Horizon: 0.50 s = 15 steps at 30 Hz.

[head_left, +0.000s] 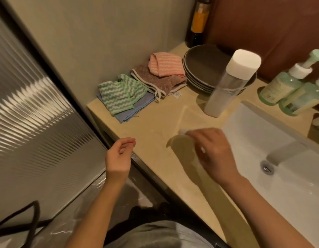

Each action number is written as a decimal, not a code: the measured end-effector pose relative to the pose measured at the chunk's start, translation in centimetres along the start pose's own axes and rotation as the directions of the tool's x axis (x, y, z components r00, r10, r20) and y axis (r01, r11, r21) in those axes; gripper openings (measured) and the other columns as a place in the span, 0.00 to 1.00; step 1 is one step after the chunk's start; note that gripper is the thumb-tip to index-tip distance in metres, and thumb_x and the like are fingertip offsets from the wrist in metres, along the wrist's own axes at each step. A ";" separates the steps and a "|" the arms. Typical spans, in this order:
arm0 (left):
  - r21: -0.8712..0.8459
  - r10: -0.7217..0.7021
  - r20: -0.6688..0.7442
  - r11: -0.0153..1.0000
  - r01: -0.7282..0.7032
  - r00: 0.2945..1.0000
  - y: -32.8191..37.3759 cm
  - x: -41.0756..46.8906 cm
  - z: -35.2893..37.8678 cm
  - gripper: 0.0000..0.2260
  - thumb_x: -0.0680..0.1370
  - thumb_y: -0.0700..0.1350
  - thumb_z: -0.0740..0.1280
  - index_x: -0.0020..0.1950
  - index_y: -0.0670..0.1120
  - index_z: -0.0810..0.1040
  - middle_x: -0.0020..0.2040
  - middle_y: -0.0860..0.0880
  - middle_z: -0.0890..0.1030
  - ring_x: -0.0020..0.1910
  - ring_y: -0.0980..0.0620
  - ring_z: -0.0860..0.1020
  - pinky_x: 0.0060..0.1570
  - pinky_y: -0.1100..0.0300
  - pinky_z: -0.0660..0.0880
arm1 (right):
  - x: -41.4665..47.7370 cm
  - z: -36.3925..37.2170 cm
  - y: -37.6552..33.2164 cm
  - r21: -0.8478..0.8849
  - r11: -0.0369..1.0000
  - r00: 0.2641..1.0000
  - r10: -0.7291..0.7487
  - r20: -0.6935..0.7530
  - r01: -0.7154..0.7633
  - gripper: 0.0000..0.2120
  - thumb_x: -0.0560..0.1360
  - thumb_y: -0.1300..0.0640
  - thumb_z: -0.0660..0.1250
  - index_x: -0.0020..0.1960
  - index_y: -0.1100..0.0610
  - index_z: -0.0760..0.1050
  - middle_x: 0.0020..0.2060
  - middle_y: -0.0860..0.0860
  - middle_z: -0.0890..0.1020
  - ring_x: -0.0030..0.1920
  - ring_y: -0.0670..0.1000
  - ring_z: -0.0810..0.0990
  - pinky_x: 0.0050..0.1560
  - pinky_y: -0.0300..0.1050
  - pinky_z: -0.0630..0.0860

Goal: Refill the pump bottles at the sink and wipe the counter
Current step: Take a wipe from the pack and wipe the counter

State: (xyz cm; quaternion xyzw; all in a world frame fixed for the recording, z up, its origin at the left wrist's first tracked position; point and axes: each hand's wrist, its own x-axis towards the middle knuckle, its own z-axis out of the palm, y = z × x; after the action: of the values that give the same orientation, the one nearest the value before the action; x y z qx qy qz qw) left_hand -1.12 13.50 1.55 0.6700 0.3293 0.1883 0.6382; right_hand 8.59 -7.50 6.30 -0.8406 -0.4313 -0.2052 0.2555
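Right hand over the counter — grip curled round a blurred small white thing — left hand loose, empty.

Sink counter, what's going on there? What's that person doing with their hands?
A person stands at the sink counter. Their right hand is low over it and seems to hold a small white thing, too blurred to name. Their left hand hovers loosely curled, holding nothing. Two green pump bottles stand by the basin, a tall white-capped bottle stands upright nearby, and cloths lie in the corner.
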 end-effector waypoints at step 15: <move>0.038 0.015 0.006 0.999 -0.015 1.000 -0.4 -0.8 -0.7 0.07 0.78 0.32 0.61 0.51 0.39 0.77 0.44 0.47 0.80 0.44 0.59 0.78 0.48 0.71 0.74 | -3.6 0.1 -0.4 0.137 0.967 0.786 0.089 0.611 -0.216 0.20 0.73 0.60 0.62 0.64 0.50 0.74 0.57 0.48 0.76 0.52 0.50 0.78 0.52 0.44 0.73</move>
State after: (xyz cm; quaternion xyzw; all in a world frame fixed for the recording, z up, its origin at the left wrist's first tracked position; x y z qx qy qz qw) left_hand -2.24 13.49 1.37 0.6850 0.3260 0.1847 0.6248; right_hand 6.34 -9.46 4.35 -0.8643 -0.4384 0.1372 0.2046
